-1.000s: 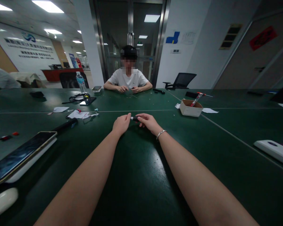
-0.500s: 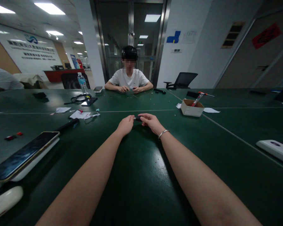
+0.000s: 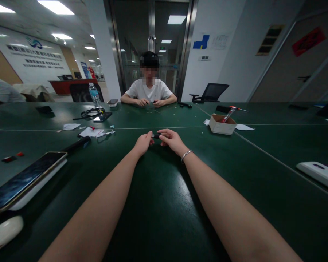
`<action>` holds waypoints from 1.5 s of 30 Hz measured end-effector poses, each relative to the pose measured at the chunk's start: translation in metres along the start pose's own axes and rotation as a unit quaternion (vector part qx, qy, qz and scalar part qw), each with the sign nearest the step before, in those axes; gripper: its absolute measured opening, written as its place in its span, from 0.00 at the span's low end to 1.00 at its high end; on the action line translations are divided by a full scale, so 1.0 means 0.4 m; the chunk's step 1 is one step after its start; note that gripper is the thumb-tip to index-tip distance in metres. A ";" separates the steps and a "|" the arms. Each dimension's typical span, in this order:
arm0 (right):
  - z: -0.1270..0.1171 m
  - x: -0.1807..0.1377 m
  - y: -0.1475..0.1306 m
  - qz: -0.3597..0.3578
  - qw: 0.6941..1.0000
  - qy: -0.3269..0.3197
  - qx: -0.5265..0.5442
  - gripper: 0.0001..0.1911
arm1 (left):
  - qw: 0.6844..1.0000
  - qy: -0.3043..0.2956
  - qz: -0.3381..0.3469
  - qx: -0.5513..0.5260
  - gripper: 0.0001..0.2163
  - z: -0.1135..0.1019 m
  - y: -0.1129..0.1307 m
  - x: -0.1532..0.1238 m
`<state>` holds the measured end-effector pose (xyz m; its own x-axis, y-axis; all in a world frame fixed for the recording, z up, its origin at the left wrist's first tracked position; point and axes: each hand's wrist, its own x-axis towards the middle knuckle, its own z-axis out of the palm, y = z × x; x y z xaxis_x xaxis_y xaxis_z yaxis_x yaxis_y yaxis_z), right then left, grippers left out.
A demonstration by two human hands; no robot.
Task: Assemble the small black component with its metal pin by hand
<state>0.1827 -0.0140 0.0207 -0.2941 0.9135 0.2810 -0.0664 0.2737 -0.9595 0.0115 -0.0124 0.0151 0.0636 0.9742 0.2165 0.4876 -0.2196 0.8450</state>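
Between my two hands, just above the green table [image 3: 153,189], is a small dark cylindrical piece [image 3: 156,135] with a lighter end towards the left. It is too small to name more exactly. My left hand [image 3: 144,144] is closed, pinching its left end between thumb and fingers. From the other side my right hand [image 3: 172,140], with a silver bracelet [image 3: 186,155] at the wrist, pinches the right end with bent fingers. The lower fingers of both hands are partly hidden.
On the left lie a phone [image 3: 30,178] on a white box, a black rod-like object [image 3: 75,145] and paper scraps [image 3: 91,132]. A small open box [image 3: 221,126] holding a tool stands right of my hands. Across the table sits a person [image 3: 150,89] handling something small.
Both my hands have shifted slightly left, still pinching the dark piece. A little more of the piece shows between them. The person opposite keeps nearly the same pose.
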 end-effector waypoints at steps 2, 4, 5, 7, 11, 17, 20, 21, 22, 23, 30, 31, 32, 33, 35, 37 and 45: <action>-0.001 0.001 0.000 0.018 1.000 0.006 -0.001 0.13 | 1.000 -0.004 0.019 0.011 0.23 0.000 0.000 -0.005; -0.003 0.002 0.002 0.034 0.999 0.016 -0.003 0.11 | 0.999 -0.010 0.031 0.041 0.22 -0.001 0.002 -0.011; -0.004 0.002 0.003 0.040 0.999 0.023 -0.004 0.10 | 0.997 -0.014 0.039 0.059 0.21 -0.002 0.003 -0.013; -0.005 0.005 0.005 0.049 0.998 0.033 -0.008 0.09 | 0.993 -0.020 0.063 0.096 0.19 -0.005 0.004 -0.017; -0.005 0.012 0.009 0.069 0.997 0.045 -0.015 0.06 | 0.986 -0.029 0.099 0.129 0.13 -0.009 0.005 -0.018; -0.003 0.014 0.006 0.083 0.995 0.052 -0.026 0.05 | 0.988 -0.024 0.109 0.106 0.08 -0.014 0.001 -0.019; 0.000 0.012 0.001 0.084 0.994 0.060 -0.024 0.05 | 0.991 -0.016 0.110 0.079 0.09 -0.015 0.002 -0.021; 0.001 0.011 -0.001 0.083 0.994 0.063 -0.025 0.05 | 0.991 -0.017 0.110 0.071 0.10 -0.014 0.001 -0.020; 0.002 0.010 -0.003 0.082 0.994 0.064 -0.026 0.05 | 0.992 -0.017 0.106 0.062 0.10 -0.013 0.001 -0.020; 0.003 0.009 -0.004 0.082 0.994 0.065 -0.027 0.05 | 0.993 -0.018 0.099 0.053 0.11 -0.012 0.000 -0.018; 0.002 0.014 0.004 0.081 0.995 0.057 -0.019 0.05 | 0.995 -0.027 0.035 0.093 0.23 -0.013 -0.006 -0.008; 0.001 0.014 0.006 0.080 0.995 0.054 -0.017 0.05 | 0.994 -0.032 0.035 0.097 0.23 -0.014 -0.007 -0.008; 0.000 0.015 0.007 0.079 0.995 0.053 -0.016 0.06 | 0.994 -0.036 0.037 0.094 0.21 -0.015 -0.008 -0.007; 0.000 0.015 0.008 0.078 0.996 0.051 -0.015 0.06 | 0.995 -0.038 0.041 0.083 0.19 -0.014 -0.010 -0.007; -0.001 0.015 0.008 0.077 0.996 0.052 -0.015 0.06 | 0.997 -0.039 0.047 0.045 0.14 -0.012 -0.014 -0.004; -0.001 0.015 0.008 0.076 0.996 0.053 -0.015 0.06 | 0.998 -0.040 0.040 -0.004 0.13 -0.008 -0.021 -0.001; 0.001 0.012 0.005 0.080 0.995 0.052 -0.014 0.06 | 0.994 -0.024 0.060 -0.091 0.12 -0.002 -0.030 0.004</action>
<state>0.1806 -0.0092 0.0203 -0.1983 0.9721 0.1256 0.0014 0.1284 -0.9917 0.0051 -0.0083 0.0057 0.1565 0.9406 0.3014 0.3089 -0.3365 0.8896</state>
